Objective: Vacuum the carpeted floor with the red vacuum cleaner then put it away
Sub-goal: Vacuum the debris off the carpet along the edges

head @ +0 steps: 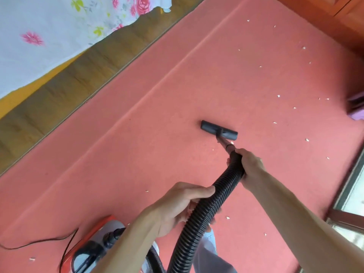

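1. Black ribbed hose [199, 215] is what both hands are wrapped around. The right hand [249, 166] grasps its front end with the arm stretched forward and the fingers curled round it, just behind the joint with the wand [226, 143].
2. The left hand [183, 203] grasps the same hose further back, nearer the body, thumb lying over the top and fingers curled underneath.
3. From the right hand the short dark wand slopes down to the grey floor nozzle [219, 133], which lies flat on the carpet [157, 134] ahead of the person.
4. Behind the left hand the hose drops away and bends toward the red vacuum cleaner [94, 247]. It stands on the carpet at the person's left, close by, its red and grey body partly hidden by the left forearm.
5. A thin dark cord [39, 242] trails from the machine across the carpet toward the left edge of view.
6. The carpet is salmon red, and small white scraps [278, 96] lie scattered over it, mostly to the right of the nozzle; one lies just beside the wand.
7. Further out, a bed [88, 62] with a wooden side and a white flowered sheet [49, 36] runs along the carpet's left edge. Reddish wooden furniture [325, 12] fills the far right corner, and a window frame [352, 194] shows at the right edge.
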